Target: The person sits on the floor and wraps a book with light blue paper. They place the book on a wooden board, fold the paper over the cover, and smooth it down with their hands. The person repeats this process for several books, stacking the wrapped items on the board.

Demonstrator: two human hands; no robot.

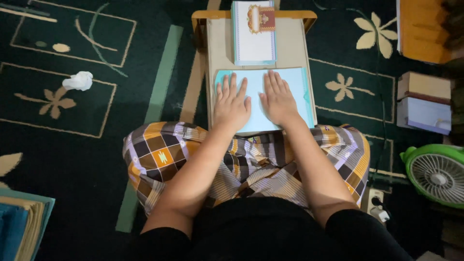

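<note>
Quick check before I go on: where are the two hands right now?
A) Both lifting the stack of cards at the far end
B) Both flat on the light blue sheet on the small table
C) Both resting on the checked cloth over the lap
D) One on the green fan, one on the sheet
B: the left hand and right hand lie palm down, side by side, on the light blue sheet, with the fingers spread flat.
</note>
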